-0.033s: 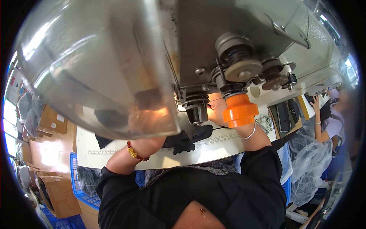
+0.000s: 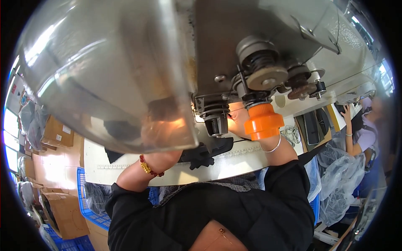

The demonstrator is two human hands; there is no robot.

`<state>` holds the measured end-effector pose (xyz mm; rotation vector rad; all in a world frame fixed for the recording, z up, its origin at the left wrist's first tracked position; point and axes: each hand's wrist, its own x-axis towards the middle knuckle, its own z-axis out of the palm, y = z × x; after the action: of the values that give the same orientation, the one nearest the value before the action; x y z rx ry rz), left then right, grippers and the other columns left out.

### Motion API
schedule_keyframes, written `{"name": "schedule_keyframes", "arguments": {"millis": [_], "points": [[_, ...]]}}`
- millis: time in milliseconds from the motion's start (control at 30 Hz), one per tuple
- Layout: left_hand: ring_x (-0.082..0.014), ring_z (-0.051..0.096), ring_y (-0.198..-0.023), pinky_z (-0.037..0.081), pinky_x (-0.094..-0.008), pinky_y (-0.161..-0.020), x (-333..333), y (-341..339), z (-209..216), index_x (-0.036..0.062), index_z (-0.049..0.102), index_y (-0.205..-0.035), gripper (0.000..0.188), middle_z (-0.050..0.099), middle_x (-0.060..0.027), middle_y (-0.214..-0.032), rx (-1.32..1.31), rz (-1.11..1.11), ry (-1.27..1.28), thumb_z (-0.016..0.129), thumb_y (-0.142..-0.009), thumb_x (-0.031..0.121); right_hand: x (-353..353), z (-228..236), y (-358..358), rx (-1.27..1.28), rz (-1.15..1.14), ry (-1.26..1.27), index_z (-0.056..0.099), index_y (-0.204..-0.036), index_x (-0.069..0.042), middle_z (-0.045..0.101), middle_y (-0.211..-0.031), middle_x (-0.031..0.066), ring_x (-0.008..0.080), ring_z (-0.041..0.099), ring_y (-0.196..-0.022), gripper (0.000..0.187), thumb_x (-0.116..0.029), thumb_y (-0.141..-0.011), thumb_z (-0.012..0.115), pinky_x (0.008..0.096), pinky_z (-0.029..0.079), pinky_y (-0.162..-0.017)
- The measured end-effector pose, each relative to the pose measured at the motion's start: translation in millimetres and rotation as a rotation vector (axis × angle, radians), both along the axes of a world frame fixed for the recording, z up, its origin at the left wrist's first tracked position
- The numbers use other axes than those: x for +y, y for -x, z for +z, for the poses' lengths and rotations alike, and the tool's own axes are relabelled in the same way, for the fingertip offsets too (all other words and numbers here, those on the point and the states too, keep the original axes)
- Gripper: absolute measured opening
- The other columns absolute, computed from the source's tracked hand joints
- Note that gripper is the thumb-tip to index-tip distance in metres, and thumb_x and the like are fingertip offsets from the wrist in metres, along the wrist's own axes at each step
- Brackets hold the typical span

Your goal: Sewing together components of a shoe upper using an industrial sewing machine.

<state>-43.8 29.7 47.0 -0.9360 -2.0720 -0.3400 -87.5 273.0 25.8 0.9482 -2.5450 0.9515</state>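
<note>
A sewing machine head (image 2: 226, 50), grey with metal tension discs (image 2: 268, 77) and an orange knob (image 2: 264, 121), fills the upper view. Below it, black pieces of material (image 2: 205, 152) with a notched edge lie on the pale worktable. My left hand (image 2: 161, 131) rests on the left beside the black material, blurred behind a clear plastic cover (image 2: 104, 83); its fingers cannot be made out. My right hand (image 2: 239, 121) is at the right of the black material, partly behind the orange knob, with most fingers hidden. Light glows near the needle area, which the machine covers.
A printed ruler (image 2: 243, 151) runs along the worktable's front edge (image 2: 176, 180). Blue crates (image 2: 81, 196) stand below. Cardboard boxes (image 2: 63, 215) are at left. At right, a co-worker in a lilac top (image 2: 366, 138) sits beyond clear plastic bags (image 2: 341, 180) and a tray of dark parts (image 2: 314, 127).
</note>
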Motion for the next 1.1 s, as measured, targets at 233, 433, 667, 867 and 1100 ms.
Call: {"name": "schedule_keyframes", "arguments": {"millis": [233, 433, 667, 867, 1100], "points": [[-0.0290, 0.065, -0.070, 0.051, -0.0310, -0.058, -0.7, -1.6, 5.9, -0.0035, 0.063, -0.100, 0.032, 0.065, -0.0160, -0.080, -0.132, -0.013, -0.120, 0.069, -0.069, -0.002, -3.6, 20.0, -16.4, 0.351, 0.013, -0.233, 0.061, -0.052, -0.007, 0.049, -0.048, 0.0091, 0.0286, 0.052, -0.047, 0.026, -0.022, -0.070, 0.072, 0.0383, 0.037, -0.044], [-0.0299, 0.061, -0.063, 0.048, -0.0340, -0.056, 0.2, -5.2, 24.6, -0.0045, 0.062, -0.091, 0.024, 0.062, -0.0134, -0.076, -0.133, -0.063, 0.010, 0.068, -0.068, -0.002, 5.6, 9.6, -8.7, 0.317, 0.047, -0.149, 0.066, -0.054, -0.010, 0.049, -0.048, 0.0081, 0.0276, 0.052, -0.047, 0.020, -0.020, -0.071, 0.070, 0.0368, 0.039, -0.045], [-0.0283, 0.059, -0.063, 0.047, -0.0332, -0.056, -1.9, 2.3, 1.3, -0.0012, 0.063, -0.092, 0.025, 0.061, -0.0111, -0.076, -0.121, 0.005, -0.091, 0.067, -0.068, 0.001, 2.0, 14.2, -10.3, 0.449, 0.016, -0.090, 0.068, -0.060, -0.010, 0.055, -0.055, 0.0065, 0.0282, 0.056, -0.054, 0.016, -0.022, -0.070, 0.071, 0.0386, 0.041, -0.048], [-0.0260, 0.064, -0.072, 0.052, -0.0313, -0.062, -4.2, -3.5, -3.8, 0.0045, 0.067, -0.098, 0.030, 0.067, -0.0083, -0.086, -0.298, 0.064, -0.063, 0.071, -0.068, 0.004, -7.7, 42.7, -27.8, 0.290, -0.010, -0.124, 0.067, -0.066, -0.016, 0.052, -0.054, 0.0060, 0.0280, 0.053, -0.051, 0.016, -0.031, -0.070, 0.072, 0.0381, 0.038, -0.045], [-0.0232, 0.063, -0.067, 0.053, -0.0293, -0.062, 0.9, -0.5, -3.5, 0.0039, 0.069, -0.087, 0.026, 0.066, -0.0069, -0.086, -0.029, -0.087, -0.033, 0.075, -0.062, 0.001, -8.8, 35.9, -26.6, 0.197, 0.062, -0.124, 0.066, -0.064, -0.018, 0.047, -0.048, 0.0054, 0.0283, 0.046, -0.042, 0.019, -0.035, -0.072, 0.071, 0.0383, 0.036, -0.043]]}}
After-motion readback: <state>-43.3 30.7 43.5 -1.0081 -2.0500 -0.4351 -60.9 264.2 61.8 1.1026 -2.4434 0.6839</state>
